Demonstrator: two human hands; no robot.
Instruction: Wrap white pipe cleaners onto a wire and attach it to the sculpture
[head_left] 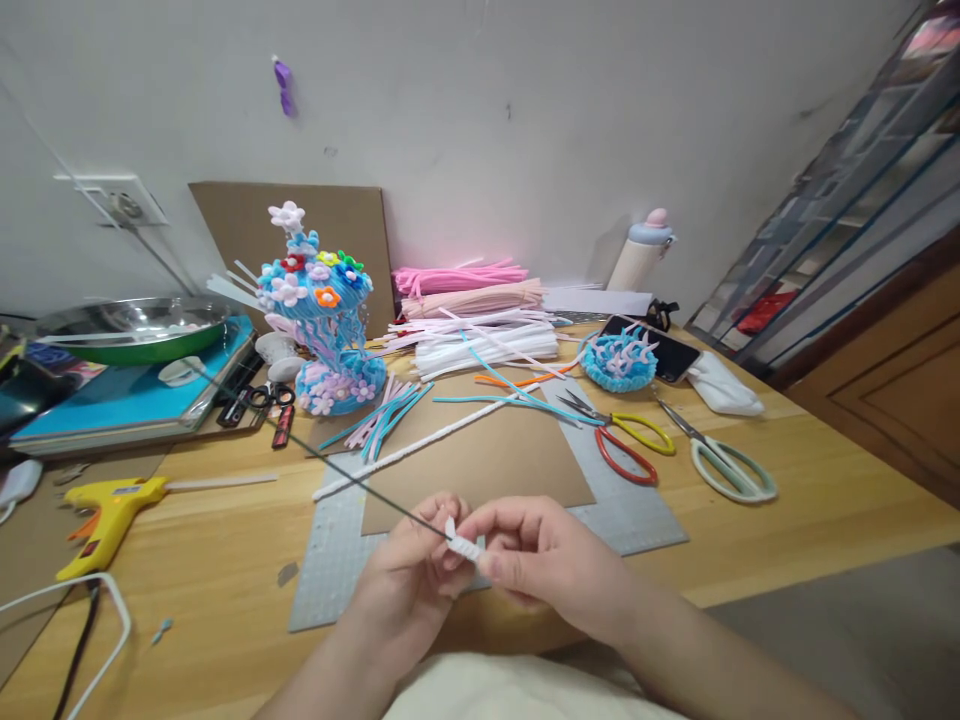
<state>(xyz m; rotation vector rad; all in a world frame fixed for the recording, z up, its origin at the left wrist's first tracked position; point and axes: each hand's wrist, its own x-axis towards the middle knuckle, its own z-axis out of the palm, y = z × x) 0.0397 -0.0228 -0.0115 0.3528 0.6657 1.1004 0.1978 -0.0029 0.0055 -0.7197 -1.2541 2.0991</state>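
Near the front edge of the table, my left hand [412, 580] is closed on a thin dark rod [352, 477] that slants up to the left. A white pipe cleaner [465, 546] is wound in a tight coil at the rod's lower end, and a short tip of it sticks up. My right hand [544, 560] pinches the coil's end between thumb and forefinger. Both hands are close together over a sheet of brown cardboard [480, 450], which lies on a grey cutting mat [330, 570]. A long white pipe cleaner [420, 446] crosses the cardboard.
Behind stand a blue flowered pipe-cleaner piece [337, 300], bundles of pipe cleaners [484, 345] and a round blue piece [619, 360]. Red-and-yellow-handled scissors [626, 450] and pale-handled scissors [731, 468] lie right. A yellow glue gun [112, 515] and metal bowl [142, 325] are left.
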